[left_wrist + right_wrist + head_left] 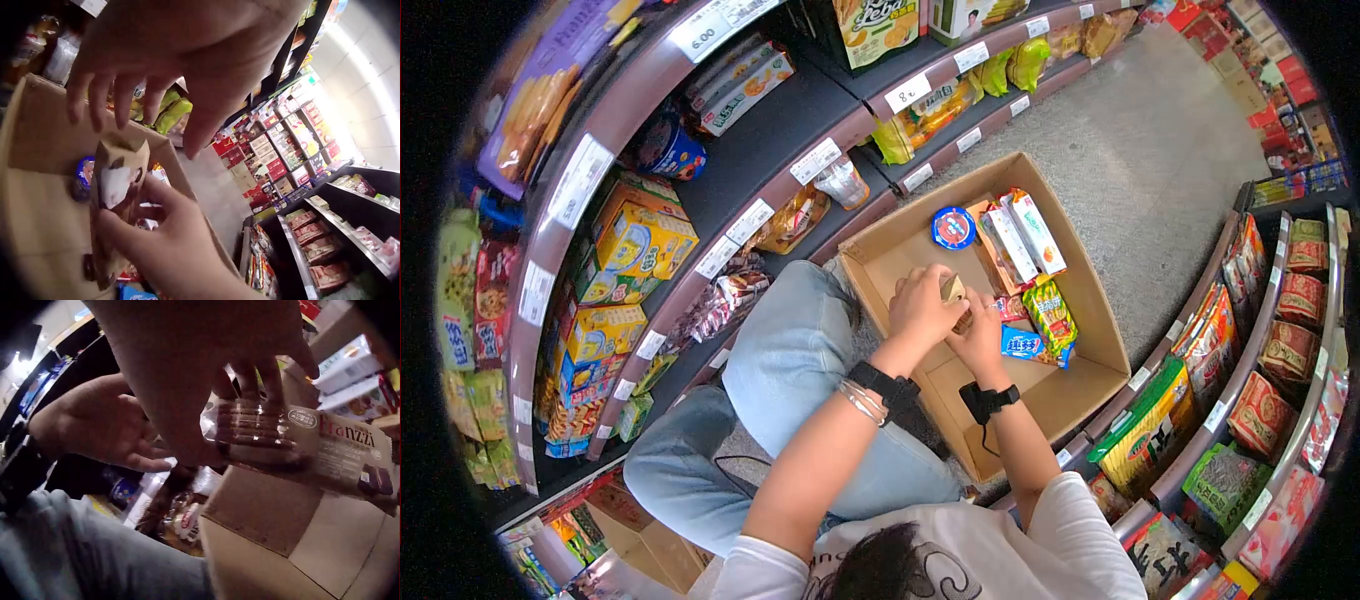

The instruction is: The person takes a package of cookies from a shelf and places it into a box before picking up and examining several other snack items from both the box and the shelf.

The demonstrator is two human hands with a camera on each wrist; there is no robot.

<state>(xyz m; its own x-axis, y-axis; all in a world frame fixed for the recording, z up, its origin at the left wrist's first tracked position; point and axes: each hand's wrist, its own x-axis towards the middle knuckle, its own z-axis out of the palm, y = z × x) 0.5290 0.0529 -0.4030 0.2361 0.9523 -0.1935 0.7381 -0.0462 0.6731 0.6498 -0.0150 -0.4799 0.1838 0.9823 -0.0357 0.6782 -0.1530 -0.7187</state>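
Observation:
A brown Franzzi cookie pack, clear at one end with stacked cookies showing, is held over the cardboard box. My right hand grips it, thumb and fingers on opposite sides in the left wrist view. Just above the pack's end my left hand hovers with fingers spread and relaxed, holding nothing. Inside the cardboard box lie a round blue tub, white snack boxes, a yellow-green snack bag and a blue packet. In the head view both hands partly hide the pack.
Curved shelves with snack boxes and price tags run along the left. Lower shelves at right hold bagged snacks. Grey floor stretches beyond the box. Bent knees in jeans are close to the box's left side.

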